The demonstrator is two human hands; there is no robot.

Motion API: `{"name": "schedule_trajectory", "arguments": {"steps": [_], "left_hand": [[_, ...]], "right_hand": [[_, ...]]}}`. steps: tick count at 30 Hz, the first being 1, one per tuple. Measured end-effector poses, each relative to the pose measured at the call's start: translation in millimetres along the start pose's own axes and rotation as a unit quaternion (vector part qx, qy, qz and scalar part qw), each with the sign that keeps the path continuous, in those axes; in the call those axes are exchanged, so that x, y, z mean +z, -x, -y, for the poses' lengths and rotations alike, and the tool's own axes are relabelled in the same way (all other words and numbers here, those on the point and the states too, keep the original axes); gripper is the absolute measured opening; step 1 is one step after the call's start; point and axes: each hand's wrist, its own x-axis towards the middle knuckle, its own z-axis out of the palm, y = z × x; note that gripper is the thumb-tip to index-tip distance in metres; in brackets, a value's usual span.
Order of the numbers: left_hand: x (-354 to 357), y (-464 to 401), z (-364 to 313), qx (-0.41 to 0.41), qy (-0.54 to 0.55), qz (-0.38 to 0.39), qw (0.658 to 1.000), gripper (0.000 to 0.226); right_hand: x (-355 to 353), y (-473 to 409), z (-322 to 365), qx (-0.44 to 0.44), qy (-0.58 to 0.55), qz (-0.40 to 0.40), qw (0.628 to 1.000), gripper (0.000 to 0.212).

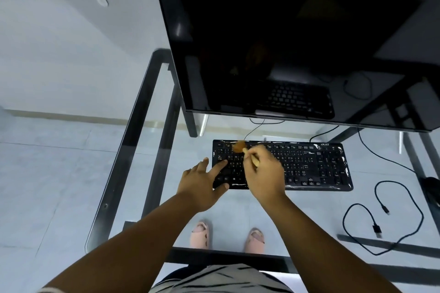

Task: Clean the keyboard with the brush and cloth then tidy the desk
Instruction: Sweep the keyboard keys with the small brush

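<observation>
We are brushing: our right hand [264, 173] pinches the brush [240, 146] over the keyboard [309, 164]'s far-left keys; our left hand [204, 181], spread, steadies it; next, sweep rightward.

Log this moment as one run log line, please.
step: brushing keyboard | right hand: holds brush over upper-left keys | left hand: steadies left end | loose cable: untidied

left hand [204, 179] splayed, right hand [264, 172] gripping
</observation>
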Motion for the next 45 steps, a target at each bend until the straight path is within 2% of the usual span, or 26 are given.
{"name": "schedule_trajectory", "arguments": {"steps": [2, 4, 6, 9, 11, 14, 16, 18, 19, 21, 23, 25, 27, 28, 30, 32, 34, 36, 38, 40, 41, 43, 45], "left_hand": [[2, 0, -2, -0.005, 0.003, -0.011, 1.000, 0.066], [3, 0, -5, -0.011, 0.010, -0.023, 1.000, 0.066], [3, 0, -10, -0.026, 0.024, -0.045, 0.998, 0.067], [5, -2, -16, -0.035, 0.038, -0.101, 0.993, 0.069], [8, -5, -17, -0.016, 0.041, -0.120, 0.992, 0.071], [8, -12, -20, 0.015, 0.036, -0.102, 0.994, 0.074], [8, -16, -22, 0.028, 0.029, -0.089, 0.995, 0.076], [8, -18, -25, 0.034, 0.015, -0.078, 0.996, 0.078], [8, -19, -25, 0.035, 0.009, -0.075, 0.997, 0.078], [8, -20, -26, 0.030, 0.000, -0.073, 0.997, 0.078], [7, -21, -27, 0.024, -0.010, -0.072, 0.997, 0.078], [5, -21, -31, 0.017, -0.015, -0.079, 0.997, 0.077], [5, -22, -36, 0.007, -0.014, -0.094, 0.995, 0.076], [5, -23, -40, 0.003, -0.013, -0.102, 0.995, 0.076], [5, -25, -48, 0.001, -0.017, -0.112, 0.994, 0.076], [5, -27, -56, 0.009, -0.021, -0.116, 0.993, 0.076], [6, -30, -65, 0.021, -0.018, -0.113, 0.993, 0.076], [7, -34, -74, 0.032, -0.011, -0.106, 0.994, 0.076], [8, -35, -80, 0.040, -0.016, -0.099, 0.994, 0.076], [9, -35, -84, 0.038, -0.016, -0.090, 0.995, 0.076], [10, -34, -82, 0.034, -0.016, -0.086, 0.996, 0.077], [13, -35, -85, 0.027, -0.018, -0.083, 0.996, 0.077], [15, -35, -86, 0.021, -0.016, -0.085, 0.996, 0.077]], "right_hand": [[-2, 0, -4, -0.014, -0.034, -0.027, 0.999, 0.003], [-3, 0, -5, -0.030, -0.079, 0.027, 0.996, 0.003], [-4, 4, -11, -0.022, -0.044, 0.050, 0.998, 0.003], [-11, 4, -20, 0.033, -0.027, -0.051, 0.998, 0.002], [-16, 3, -22, 0.026, -0.084, -0.043, 0.995, 0.003], [-20, 2, -26, -0.015, -0.081, 0.050, 0.995, 0.003], [-23, 1, -33, 0.005, -0.023, 0.013, 1.000, 0.000], [-27, -1, -37, 0.031, -0.029, -0.050, 0.998, 0.001], [-29, -1, -37, 0.024, -0.053, -0.047, 0.997, 0.001], [-31, 0, -33, -0.013, -0.093, 0.018, 0.995, 0.001], [-32, 3, -37, -0.019, -0.062, 0.048, 0.997, 0.001], [-35, 2, -44, 0.033, -0.026, -0.017, 0.999, 0.003], [-40, -1, -48, 0.049, -0.055, -0.066, 0.995, 0.005], [-44, -2, -48, 0.030, -0.083, -0.057, 0.994, 0.006], [-48, -3, -48, -0.005, -0.111, 0.016, 0.994, 0.005], [-50, -1, -54, 0.006, -0.065, 0.045, 0.997, 0.005], [-55, -2, -64, 0.057, -0.019, -0.023, 0.998, 0.006], [-63, -3, -72, 0.072, -0.048, -0.069, 0.994, 0.008], [-69, -4, -76, 0.041, -0.094, -0.021, 0.995, 0.007], [-74, -3, -80, 0.017, -0.079, 0.037, 0.996, 0.005], [-74, -3, -83, 0.024, -0.054, 0.033, 0.998, 0.005], [-81, -5, -92, 0.076, -0.024, -0.039, 0.996, 0.007], [-85, -6, -94, 0.098, -0.055, -0.085, 0.990, 0.009]]}}
